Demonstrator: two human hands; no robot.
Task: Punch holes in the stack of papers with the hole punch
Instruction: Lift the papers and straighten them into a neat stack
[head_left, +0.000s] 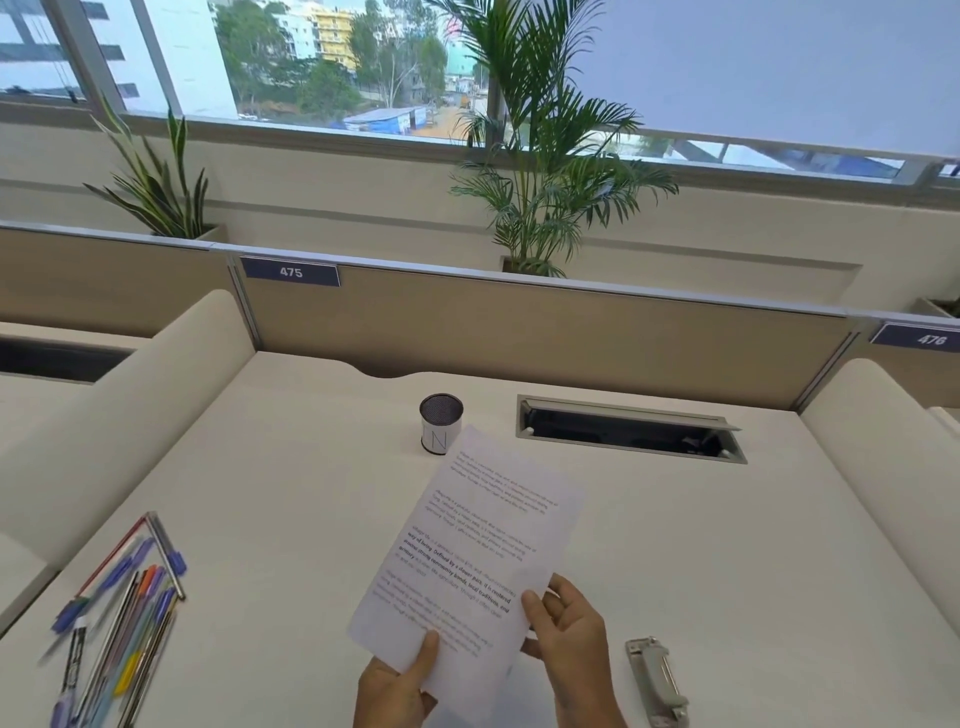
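Observation:
A stack of white printed papers (483, 551) is held up above the desk, tilted with its top toward the right. My left hand (400, 686) grips its bottom edge, thumb on the front. At the lower right edge my right hand (566, 639) pinches the sheets between thumb and fingers. A grey metal hole punch (657, 686) lies on the desk to the right of my right hand, apart from it and from the papers.
Several pens and pencils (122, 608) lie scattered at the desk's left front. A small cylindrical speaker (440, 423) stands behind the papers. An open cable slot (628, 428) sits at the back right. Beige partitions (519, 322) and side dividers enclose the white desk (270, 493).

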